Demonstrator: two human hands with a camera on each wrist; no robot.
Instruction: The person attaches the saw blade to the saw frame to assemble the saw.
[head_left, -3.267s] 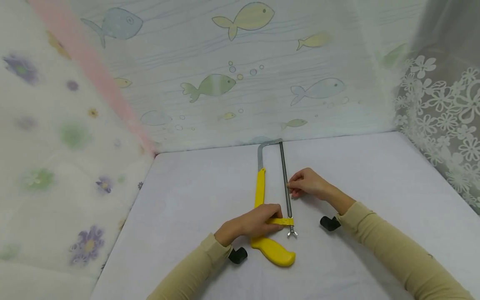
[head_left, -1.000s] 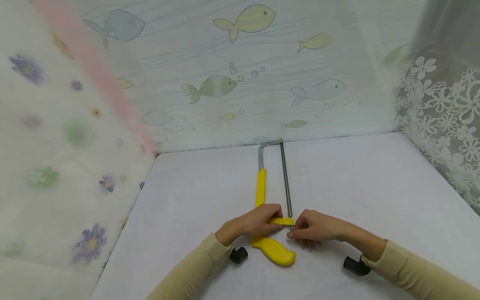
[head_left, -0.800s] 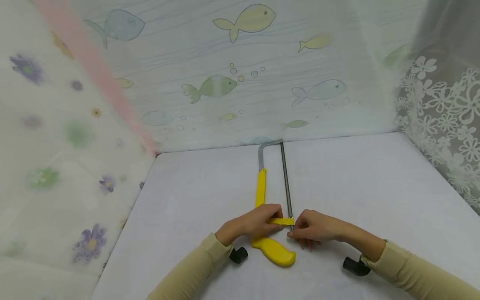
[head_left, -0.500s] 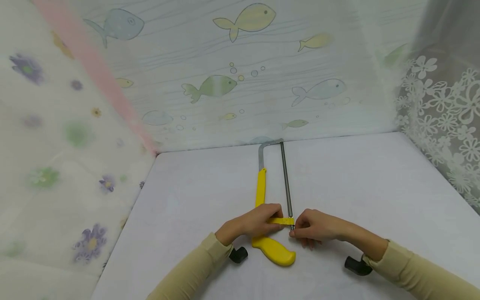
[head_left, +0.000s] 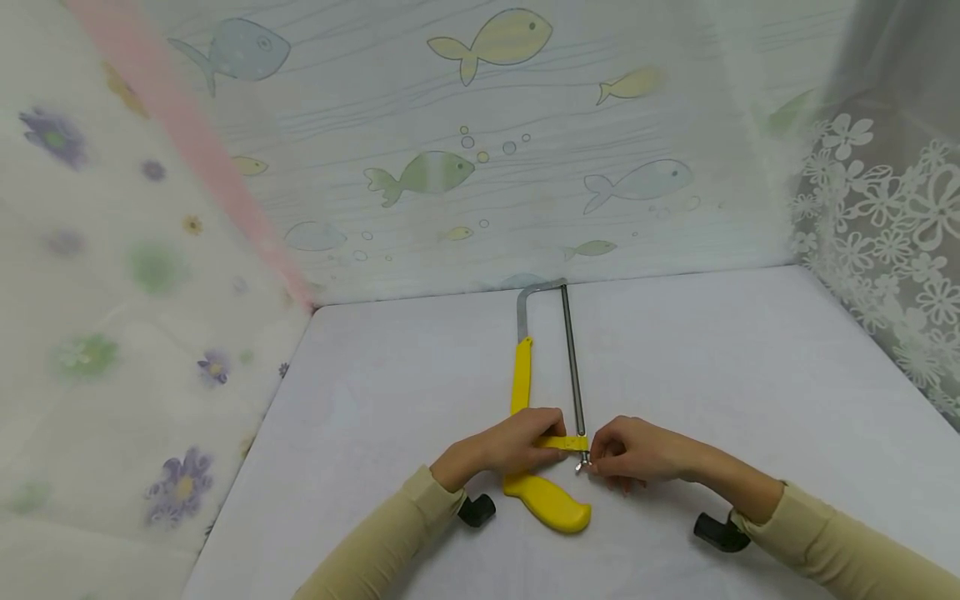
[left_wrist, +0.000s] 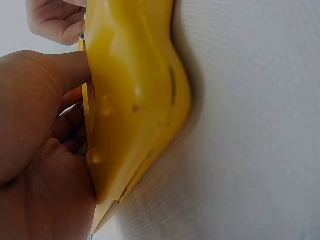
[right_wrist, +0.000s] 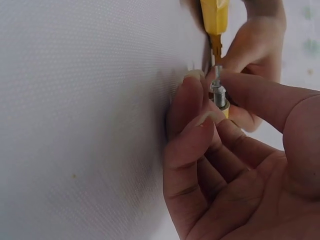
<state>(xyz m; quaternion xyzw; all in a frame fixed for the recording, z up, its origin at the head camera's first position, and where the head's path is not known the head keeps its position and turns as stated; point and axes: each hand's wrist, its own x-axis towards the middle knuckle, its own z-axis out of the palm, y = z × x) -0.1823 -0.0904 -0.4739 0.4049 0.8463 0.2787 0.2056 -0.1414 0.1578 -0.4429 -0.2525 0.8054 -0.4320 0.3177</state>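
Observation:
A hacksaw with a yellow handle (head_left: 555, 507) lies flat on the white cloth, its grey blade (head_left: 572, 358) on the right side of the frame. My left hand (head_left: 517, 437) grips the yellow frame just above the handle, thumb and fingers around the short crosspiece. At the lower end of the blade sits a silver wing nut (head_left: 582, 467). Thumb and curled index finger of my right hand (head_left: 637, 450) pinch the right side of this nut. The right wrist view shows the threaded screw (right_wrist: 219, 96) between those two digits.
White cloth (head_left: 390, 375) covers the table. A fish-print curtain (head_left: 480, 108) hangs right behind the saw's far end, with a flower-print sheet (head_left: 135, 333) on the left and lace (head_left: 892, 217) on the right. Black wrist cameras sit under both sleeves.
My right hand came down from beside the blade to the wing nut. In the last half second its fingertips shifted slightly right, uncovering more of the nut. Left hand and saw stay put.

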